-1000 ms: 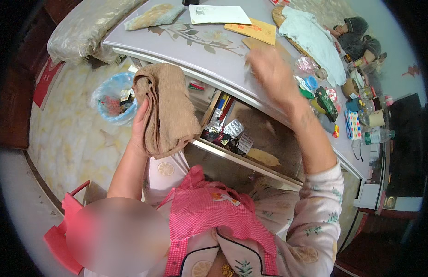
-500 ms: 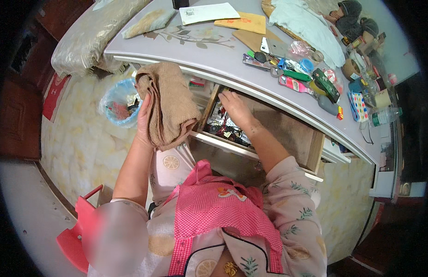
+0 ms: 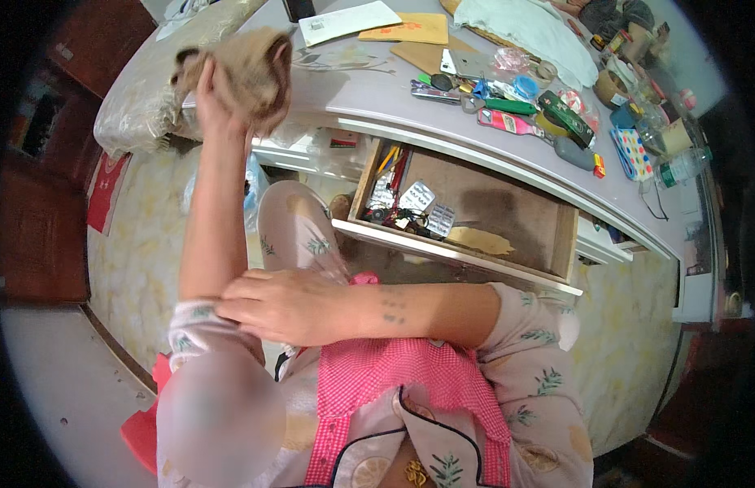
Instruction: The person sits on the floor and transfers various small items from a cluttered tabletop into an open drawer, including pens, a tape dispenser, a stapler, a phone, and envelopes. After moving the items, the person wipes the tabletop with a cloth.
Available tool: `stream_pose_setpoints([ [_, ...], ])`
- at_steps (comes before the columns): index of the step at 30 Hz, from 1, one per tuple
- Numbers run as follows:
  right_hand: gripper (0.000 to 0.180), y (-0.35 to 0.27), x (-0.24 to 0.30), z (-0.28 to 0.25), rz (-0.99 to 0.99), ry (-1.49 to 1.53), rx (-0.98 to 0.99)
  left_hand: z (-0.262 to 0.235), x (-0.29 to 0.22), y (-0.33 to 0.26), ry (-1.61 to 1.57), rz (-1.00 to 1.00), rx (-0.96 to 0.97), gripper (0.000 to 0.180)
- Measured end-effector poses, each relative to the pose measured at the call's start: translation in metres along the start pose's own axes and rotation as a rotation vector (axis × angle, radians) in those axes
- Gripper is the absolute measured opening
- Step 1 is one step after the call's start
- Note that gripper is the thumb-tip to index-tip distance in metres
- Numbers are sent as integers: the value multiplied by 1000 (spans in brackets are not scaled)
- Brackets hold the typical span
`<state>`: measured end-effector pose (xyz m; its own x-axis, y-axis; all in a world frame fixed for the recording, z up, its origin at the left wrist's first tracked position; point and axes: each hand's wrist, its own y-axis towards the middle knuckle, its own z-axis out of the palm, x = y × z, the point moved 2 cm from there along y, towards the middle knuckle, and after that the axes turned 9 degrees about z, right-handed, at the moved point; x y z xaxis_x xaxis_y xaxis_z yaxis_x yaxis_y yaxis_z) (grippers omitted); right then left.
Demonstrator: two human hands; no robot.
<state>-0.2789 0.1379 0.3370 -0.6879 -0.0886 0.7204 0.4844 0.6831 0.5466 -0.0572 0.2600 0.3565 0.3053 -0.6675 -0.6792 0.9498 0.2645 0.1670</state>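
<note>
My left hand (image 3: 208, 104) is raised over the left end of the grey table (image 3: 345, 85) and grips a bunched brown cloth (image 3: 249, 67). My right hand (image 3: 286, 306) lies flat across my left forearm near the elbow, at the edge of the patterned sleeve, with nothing in it. In front of me an open wooden drawer (image 3: 508, 213) holds pens, blister packs (image 3: 418, 197) and small bits at its left end. A pink checked apron covers my lap.
The tabletop carries papers and envelopes (image 3: 345, 22), a white cloth (image 3: 524, 28), scissors, markers and several small jars at the right (image 3: 638, 122). A patterned cushion (image 3: 141, 98) lies at the left. A blue plastic bag (image 3: 254, 175) sits on the floor.
My left hand has lifted the brown cloth from the table edge up over the tabletop. My right hand has left the drawer and come back onto my left forearm.
</note>
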Motion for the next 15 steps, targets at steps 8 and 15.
stream_pose_setpoints([
  [8, 30, 21, 3, -7, 318, 524, -271, 24, 9, 99, 540, 599, -50, 40],
  [15, 16, 26, 15, -31, 324, 667, -275, 70, 23, 36, 1779, 788, 418, 33],
])
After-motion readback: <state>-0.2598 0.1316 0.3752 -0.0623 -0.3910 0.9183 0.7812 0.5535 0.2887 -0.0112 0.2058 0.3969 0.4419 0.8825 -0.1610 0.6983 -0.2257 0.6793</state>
